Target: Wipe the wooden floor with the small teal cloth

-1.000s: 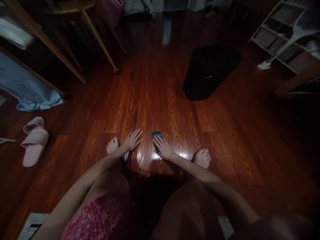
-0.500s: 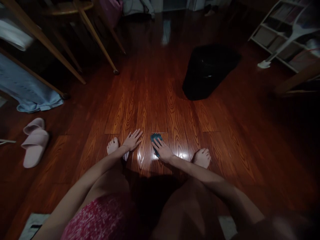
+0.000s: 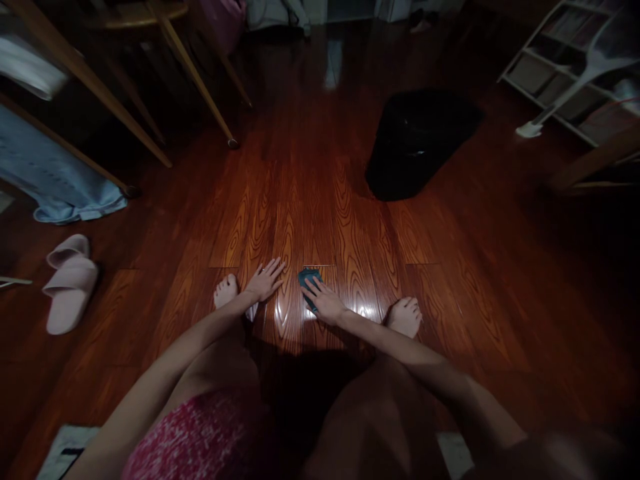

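Note:
I am crouched over a glossy red-brown wooden floor [image 3: 320,200]. My right hand [image 3: 325,300] lies flat on a small teal cloth [image 3: 307,278], fingers stretched over it and pressing it to the boards. My left hand [image 3: 264,280] rests flat on the bare floor just left of it, fingers spread, holding nothing. My two bare feet [image 3: 226,291] [image 3: 404,315] stand either side of the hands. Something small and white [image 3: 251,311] shows under my left wrist.
A black bag [image 3: 415,143] lies on the floor ahead right. Pale pink slippers [image 3: 67,283] sit at the left, near a light blue cloth [image 3: 55,183] hanging from a wooden rack [image 3: 90,80]. A white shelf unit [image 3: 575,73] stands at the far right.
My right hand has slid the teal cloth slightly to the left and toward me. The left hand has not moved.

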Demonstrator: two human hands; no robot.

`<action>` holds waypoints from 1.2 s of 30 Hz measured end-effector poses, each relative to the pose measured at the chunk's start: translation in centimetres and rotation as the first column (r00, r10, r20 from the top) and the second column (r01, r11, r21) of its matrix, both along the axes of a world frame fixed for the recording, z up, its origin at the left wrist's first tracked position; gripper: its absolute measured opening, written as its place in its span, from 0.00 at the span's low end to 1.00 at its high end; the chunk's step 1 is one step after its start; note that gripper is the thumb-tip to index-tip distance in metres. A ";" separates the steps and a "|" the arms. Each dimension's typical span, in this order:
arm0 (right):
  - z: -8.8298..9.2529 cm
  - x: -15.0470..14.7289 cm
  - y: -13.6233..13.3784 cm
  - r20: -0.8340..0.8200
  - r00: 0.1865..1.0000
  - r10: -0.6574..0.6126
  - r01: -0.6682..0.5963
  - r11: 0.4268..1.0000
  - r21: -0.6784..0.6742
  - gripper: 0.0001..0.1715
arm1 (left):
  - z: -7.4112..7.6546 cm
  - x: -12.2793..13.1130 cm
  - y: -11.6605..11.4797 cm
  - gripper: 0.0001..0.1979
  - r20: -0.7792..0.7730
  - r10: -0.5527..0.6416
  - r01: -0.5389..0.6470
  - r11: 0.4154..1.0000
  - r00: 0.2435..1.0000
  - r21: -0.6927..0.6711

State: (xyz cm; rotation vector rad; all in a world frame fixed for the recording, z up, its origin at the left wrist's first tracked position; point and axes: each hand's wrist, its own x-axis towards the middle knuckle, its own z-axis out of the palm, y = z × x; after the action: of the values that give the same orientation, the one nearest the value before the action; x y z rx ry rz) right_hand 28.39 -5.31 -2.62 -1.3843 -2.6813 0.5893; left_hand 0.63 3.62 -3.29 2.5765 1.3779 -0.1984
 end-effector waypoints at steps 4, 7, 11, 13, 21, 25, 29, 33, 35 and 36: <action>0.7 0.0 0.5 0.033 0.996 -0.086 0.087 0.996 -0.002 0.35 | 0.3 0.2 -0.1 0.33 -0.015 0.001 -0.002 1.000 1.000 -0.013; 0.9 0.1 0.5 0.075 0.988 -0.134 0.137 0.990 -0.031 0.36 | 0.5 0.3 -0.1 0.33 -0.032 0.010 -0.011 1.000 0.999 -0.023; 0.9 0.2 0.1 0.037 0.998 -0.045 0.047 0.998 -0.034 0.36 | 0.6 0.4 -0.1 0.32 -0.037 0.006 -0.007 1.000 0.999 -0.020; 0.9 0.2 0.2 0.036 0.998 -0.052 0.053 0.998 -0.022 0.35 | 0.6 0.4 -0.1 0.32 -0.040 0.006 -0.007 1.000 0.999 -0.020; 1.4 0.5 0.3 0.081 0.992 -0.099 0.105 0.992 -0.070 0.35 | 0.3 0.3 -0.1 0.32 -0.057 0.006 -0.007 1.000 0.998 -0.010; 2.0 0.5 0.1 0.086 0.994 -0.073 0.081 0.992 -0.092 0.35 | 0.2 0.2 -0.1 0.32 -0.055 0.005 -0.005 1.000 0.998 -0.011; 2.5 0.3 0.2 0.149 0.979 -0.138 0.154 0.983 -0.102 0.36 | 0.2 0.2 0.0 0.32 -0.053 -0.002 0.002 1.000 0.999 -0.007; 2.8 -0.1 -0.3 0.151 0.987 -0.052 0.076 0.984 -0.162 0.37 | 0.3 0.2 0.0 0.33 -0.062 0.002 -0.003 1.000 0.998 -0.010; 3.0 -0.2 -0.3 0.147 0.989 -0.031 0.055 0.985 -0.162 0.37 | 0.3 0.3 0.0 0.33 -0.064 0.004 -0.005 1.000 0.998 -0.016; 3.1 -0.2 -0.3 0.151 0.988 -0.041 0.065 0.986 -0.154 0.36 | 0.3 0.3 0.0 0.33 -0.063 0.005 -0.006 1.000 0.998 -0.018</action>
State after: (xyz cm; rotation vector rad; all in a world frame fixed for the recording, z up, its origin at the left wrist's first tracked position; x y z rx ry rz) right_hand 28.21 -5.60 0.53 -1.5934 -2.7524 0.7386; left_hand 0.91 3.57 -2.96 2.5728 1.3976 -0.2927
